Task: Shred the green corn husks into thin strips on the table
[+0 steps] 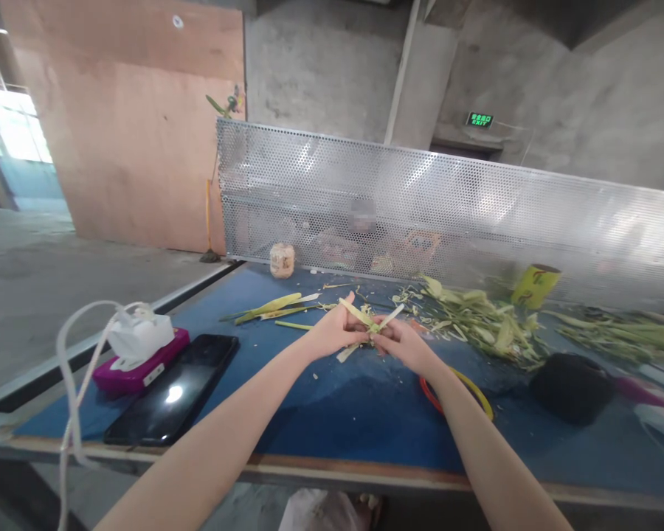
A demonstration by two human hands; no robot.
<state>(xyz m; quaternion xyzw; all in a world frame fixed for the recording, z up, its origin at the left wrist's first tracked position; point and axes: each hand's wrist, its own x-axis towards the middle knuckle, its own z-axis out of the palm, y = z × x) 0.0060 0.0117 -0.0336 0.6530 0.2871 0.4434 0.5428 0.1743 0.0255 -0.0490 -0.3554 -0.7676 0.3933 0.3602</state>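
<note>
Over the middle of the blue table, my left hand [332, 330] and my right hand [406, 345] meet around several pale green leaf strips [358, 313]. Both sets of fingers are closed on the strips where these cross. Strip ends stick out upward to the left and right, and one hangs below my fingers. How the strips join is partly hidden by my fingertips. Beyond my left hand lie longer yellow-green leaves [271, 305]. A heap of similar leaves [484, 321] is to the right of my right hand, with small scraps around it.
A black phone [174, 391] and a purple power strip [144, 365] with a white plug and cable lie left. Red and yellow rings [479, 391] are under my right forearm. A yellow can [535, 286], a dark object [572, 387] and a perforated metal screen [310, 169] stand beyond.
</note>
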